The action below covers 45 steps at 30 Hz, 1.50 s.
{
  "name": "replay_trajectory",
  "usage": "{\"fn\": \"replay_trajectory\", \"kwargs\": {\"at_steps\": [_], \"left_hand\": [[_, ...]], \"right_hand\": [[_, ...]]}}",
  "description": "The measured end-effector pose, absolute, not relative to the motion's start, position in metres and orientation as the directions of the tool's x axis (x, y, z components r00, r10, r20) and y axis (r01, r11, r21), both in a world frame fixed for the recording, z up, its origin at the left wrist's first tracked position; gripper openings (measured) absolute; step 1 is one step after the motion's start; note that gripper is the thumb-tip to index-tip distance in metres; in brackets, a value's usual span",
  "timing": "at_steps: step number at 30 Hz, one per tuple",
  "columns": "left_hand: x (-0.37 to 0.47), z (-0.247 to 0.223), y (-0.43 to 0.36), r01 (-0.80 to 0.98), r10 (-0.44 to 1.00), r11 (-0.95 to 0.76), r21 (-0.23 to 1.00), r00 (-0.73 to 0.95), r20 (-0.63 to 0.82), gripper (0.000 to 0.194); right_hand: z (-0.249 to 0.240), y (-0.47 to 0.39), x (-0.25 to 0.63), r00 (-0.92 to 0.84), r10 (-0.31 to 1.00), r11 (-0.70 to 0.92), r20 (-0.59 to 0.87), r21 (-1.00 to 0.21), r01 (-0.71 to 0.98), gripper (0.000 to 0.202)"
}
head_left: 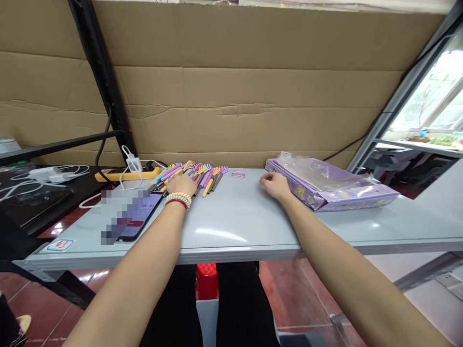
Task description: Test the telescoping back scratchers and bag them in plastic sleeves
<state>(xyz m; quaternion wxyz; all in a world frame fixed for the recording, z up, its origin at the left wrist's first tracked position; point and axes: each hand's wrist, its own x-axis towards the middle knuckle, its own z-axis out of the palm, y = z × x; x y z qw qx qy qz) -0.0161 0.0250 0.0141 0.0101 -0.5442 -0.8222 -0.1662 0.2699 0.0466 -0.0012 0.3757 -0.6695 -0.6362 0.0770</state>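
My left hand (181, 186), with beaded bands on its wrist, rests on a pile of colourful fork-like sticks (209, 179) at the back left of the grey table. Its fingers are mostly hidden among them. My right hand (274, 184) lies on the tabletop with its fingers curled together; what they hold, if anything, is too small to make out. Just right of it is a purple box (334, 183) covered with clear plastic. A small pink item (238, 174) lies between the pile and my right hand.
A phone (142, 217) lies left of my left forearm, near a yellow power strip (146, 173) with a white charger and cables. Cardboard (246, 86) stands behind the table (235, 226). A black metal post (104, 72) rises at the left.
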Motion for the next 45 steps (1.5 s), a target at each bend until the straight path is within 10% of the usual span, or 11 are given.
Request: {"fn": "replay_trajectory", "kwargs": {"at_steps": [12,18,35,45], "left_hand": [[-0.017,0.011,0.026,0.905,0.866,0.274,0.325,-0.380,0.327,0.042],[-0.009,0.013,0.022,0.932,0.870,-0.030,0.361,-0.153,0.469,0.030],[-0.004,0.012,0.022,0.845,0.908,0.061,0.531,-0.267,0.322,0.050],[0.013,0.005,0.013,0.943,0.930,-0.176,0.281,0.066,0.361,0.040]], "right_hand": [[-0.003,0.049,0.271,0.112,0.935,0.110,0.336,-0.577,0.809,0.016],[-0.004,0.049,0.271,0.100,0.937,0.122,0.334,-0.582,0.804,0.017],[-0.001,0.045,0.268,0.074,0.956,0.104,0.282,-0.567,0.817,0.017],[0.000,0.045,0.267,0.049,0.960,0.112,0.274,-0.541,0.833,0.015]]}}
